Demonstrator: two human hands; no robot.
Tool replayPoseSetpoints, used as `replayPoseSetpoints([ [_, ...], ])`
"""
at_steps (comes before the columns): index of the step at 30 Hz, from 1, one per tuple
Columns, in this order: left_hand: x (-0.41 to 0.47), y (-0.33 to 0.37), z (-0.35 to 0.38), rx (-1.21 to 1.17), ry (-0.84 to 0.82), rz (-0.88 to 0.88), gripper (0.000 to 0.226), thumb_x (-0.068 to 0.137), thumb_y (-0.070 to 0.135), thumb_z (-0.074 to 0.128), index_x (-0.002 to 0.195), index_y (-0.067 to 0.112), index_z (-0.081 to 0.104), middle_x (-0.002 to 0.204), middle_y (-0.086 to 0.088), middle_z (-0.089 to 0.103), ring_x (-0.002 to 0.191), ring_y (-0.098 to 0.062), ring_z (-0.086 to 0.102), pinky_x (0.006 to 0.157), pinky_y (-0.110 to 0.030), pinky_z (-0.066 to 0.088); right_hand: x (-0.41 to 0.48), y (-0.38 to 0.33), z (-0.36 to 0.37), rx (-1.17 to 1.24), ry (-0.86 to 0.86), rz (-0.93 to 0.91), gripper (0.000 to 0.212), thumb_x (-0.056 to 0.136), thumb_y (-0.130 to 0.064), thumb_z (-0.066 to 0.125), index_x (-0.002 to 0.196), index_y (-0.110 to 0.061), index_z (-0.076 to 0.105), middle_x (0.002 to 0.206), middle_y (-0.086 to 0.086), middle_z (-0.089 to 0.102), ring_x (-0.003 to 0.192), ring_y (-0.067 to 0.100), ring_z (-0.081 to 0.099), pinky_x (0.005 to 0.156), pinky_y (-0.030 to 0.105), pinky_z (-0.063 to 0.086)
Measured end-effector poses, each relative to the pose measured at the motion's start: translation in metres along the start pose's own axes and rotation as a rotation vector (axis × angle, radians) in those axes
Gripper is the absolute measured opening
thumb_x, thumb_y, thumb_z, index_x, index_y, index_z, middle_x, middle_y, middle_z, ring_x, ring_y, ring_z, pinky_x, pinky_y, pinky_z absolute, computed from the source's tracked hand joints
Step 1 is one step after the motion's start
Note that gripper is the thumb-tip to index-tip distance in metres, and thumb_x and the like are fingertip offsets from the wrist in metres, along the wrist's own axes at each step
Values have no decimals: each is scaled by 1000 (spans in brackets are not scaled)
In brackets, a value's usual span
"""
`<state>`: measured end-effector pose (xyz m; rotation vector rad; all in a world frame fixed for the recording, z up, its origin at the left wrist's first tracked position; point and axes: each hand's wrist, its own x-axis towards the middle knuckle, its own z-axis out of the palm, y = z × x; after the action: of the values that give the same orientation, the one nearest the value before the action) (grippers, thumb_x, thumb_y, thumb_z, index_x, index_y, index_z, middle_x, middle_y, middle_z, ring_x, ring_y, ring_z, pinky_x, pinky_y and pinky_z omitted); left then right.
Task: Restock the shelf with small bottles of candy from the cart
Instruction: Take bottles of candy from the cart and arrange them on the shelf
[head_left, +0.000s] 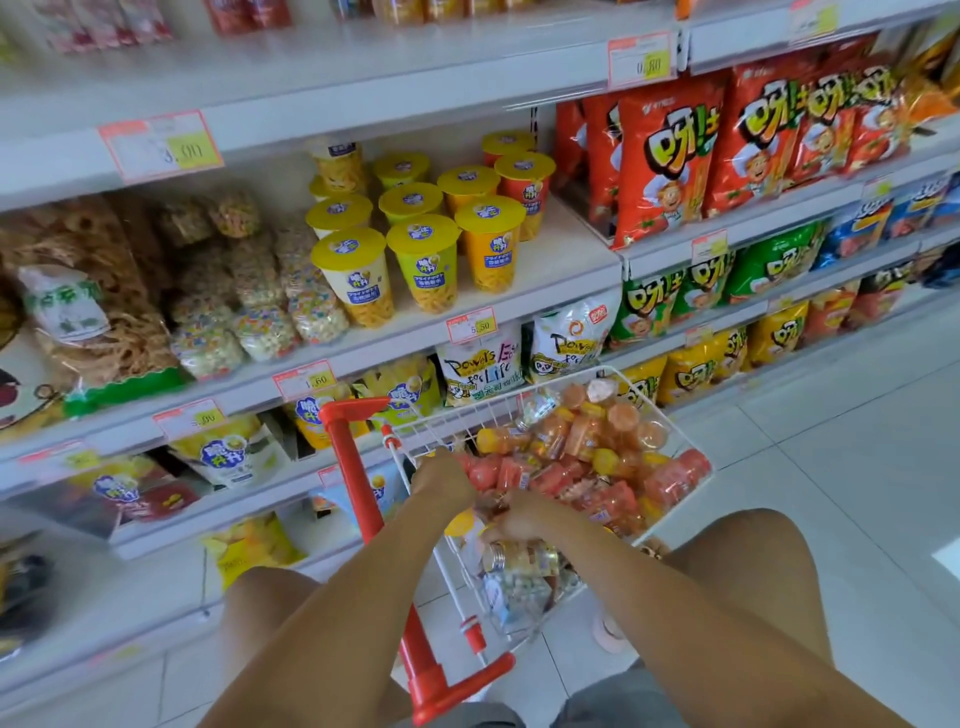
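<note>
Two-handed, digs among small bottles (587, 441) in cart (653, 410): left hand (441, 480), right hand (519, 519) curled, grasp unclear; means lifting up-left to shelf (561, 257), left nearer.

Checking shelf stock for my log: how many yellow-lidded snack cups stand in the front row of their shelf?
3: a white-sided cup on the left, a green one in the middle, an orange one on the right. More stand behind, some partly hidden.

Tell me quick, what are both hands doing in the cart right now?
Left hand: fingers buried in the candy bottles; cannot tell if holding one.
Right hand: closed on a small candy bottle.
</note>
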<state>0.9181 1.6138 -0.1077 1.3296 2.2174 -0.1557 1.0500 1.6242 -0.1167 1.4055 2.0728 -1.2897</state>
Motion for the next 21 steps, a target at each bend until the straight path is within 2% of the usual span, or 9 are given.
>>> replayPoseSetpoints([
  [2,-2,2,-8,-57,-30,5,58,81,24,66,127,-5,45,122,-16,56,109,-27,59,64,-33,50,5,2,-1,67,-35,37,68,78,-39,73,136,-16,47,136,5,52,120,25,51,101,34,43],
  [4,2,0,-10,-92,-71,20,39,79,24,68,107,-1,57,99,-13,61,100,-26,63,48,-24,43,7,6,0,197,-33,34,68,71,-37,78,131,-21,52,131,3,56,115,23,55,99,39,47],
  [6,-1,1,-16,-109,-107,22,30,80,26,67,101,6,58,69,-2,48,74,-18,59,39,-20,28,9,10,1,400,-31,25,56,72,-36,76,122,-21,57,123,3,59,107,21,57,85,38,52],
  [8,-2,3,-21,-61,-144,47,36,83,28,65,110,5,63,62,2,39,60,-13,46,41,-18,27,4,9,-6,515,15,25,51,74,-46,70,113,-17,55,98,2,61,84,16,56,68,29,46],
  [10,-1,6,-22,-27,-175,60,42,84,25,63,119,2,61,64,-1,45,57,-13,45,45,-20,31,-1,9,-19,617,71,35,37,83,-49,58,98,-16,53,71,-1,48,62,14,43,72,30,42],
  [12,-2,9,-21,12,-212,85,49,84,23,64,129,4,54,88,-11,60,79,-22,59,59,-29,46,-10,11,-38,889,86,88,27,91,-42,54,101,-18,55,76,2,48,64,15,42,77,34,45],
  [15,-5,9,-20,12,-221,117,57,86,28,65,134,2,48,130,-19,54,117,-31,54,90,-36,47,-21,26,-68,1361,20,41,28,90,-39,61,109,-20,55,81,8,52,69,19,50,66,31,54],
  [18,-4,6,-31,-173,-239,145,40,91,34,59,116,3,60,112,-24,59,90,-25,59,79,-36,50,-29,35,-93,1567,-82,-91,40,78,-45,72,99,-12,60,75,9,59,69,20,57,74,35,51],
  [21,-5,8,-67,-697,-259,160,38,87,30,67,118,10,57,109,-6,61,77,-12,65,62,-23,56,-46,26,-124,1363,-1,-315,22,82,-17,71,98,-8,59,87,9,60,72,17,59,71,29,50],
])
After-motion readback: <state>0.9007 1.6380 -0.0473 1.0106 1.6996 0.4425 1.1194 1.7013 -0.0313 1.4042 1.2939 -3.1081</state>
